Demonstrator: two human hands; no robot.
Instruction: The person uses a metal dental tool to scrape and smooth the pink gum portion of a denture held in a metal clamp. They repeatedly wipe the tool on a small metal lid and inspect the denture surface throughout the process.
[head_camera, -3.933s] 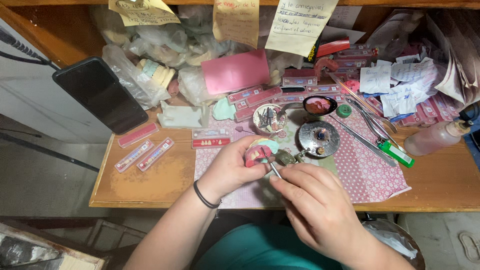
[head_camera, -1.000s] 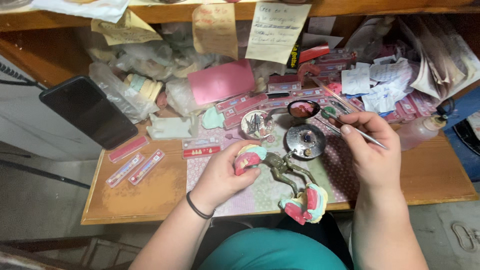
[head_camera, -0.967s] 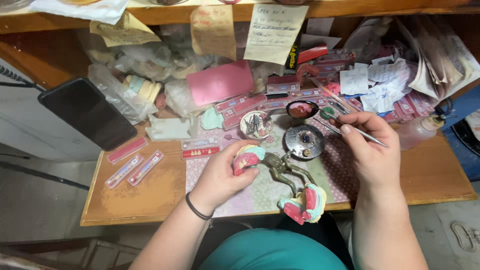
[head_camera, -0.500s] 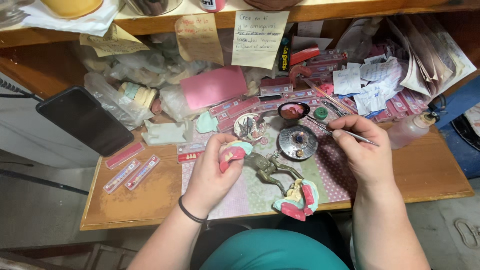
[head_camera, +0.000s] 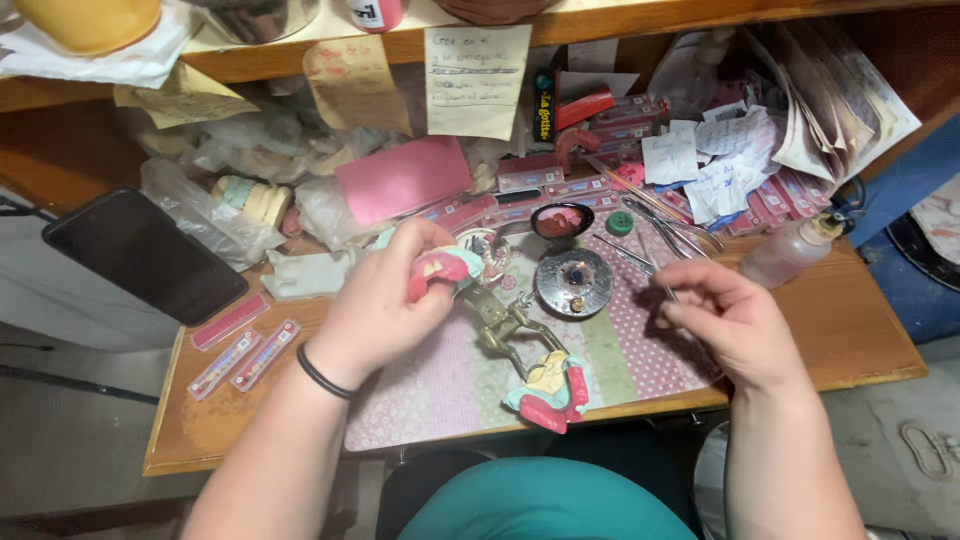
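My left hand (head_camera: 385, 300) grips a pink wax denture model (head_camera: 440, 272) on a pale green base, at the upper end of a brass hinged articulator (head_camera: 505, 325). The articulator's lower end, with a second pink and green denture model (head_camera: 548, 392), rests on the patterned mat (head_camera: 440, 400). My right hand (head_camera: 735, 325) hovers over the mat's right side, fingers pinched on a thin metal instrument (head_camera: 668, 292) that barely shows. A round metal dish (head_camera: 574, 283) sits between my two hands.
A black phone (head_camera: 140, 255) lies at the left. Flat pink strips (head_camera: 245, 350) lie near the desk's left edge. A clear squeeze bottle (head_camera: 790, 252) stands at the right. Tweezers, pink cases, plastic bags and paper notes crowd the back under a shelf.
My right hand has moved from the dish down and to the right. My left hand stays on the upper model. The view has shifted upward, showing the shelf.
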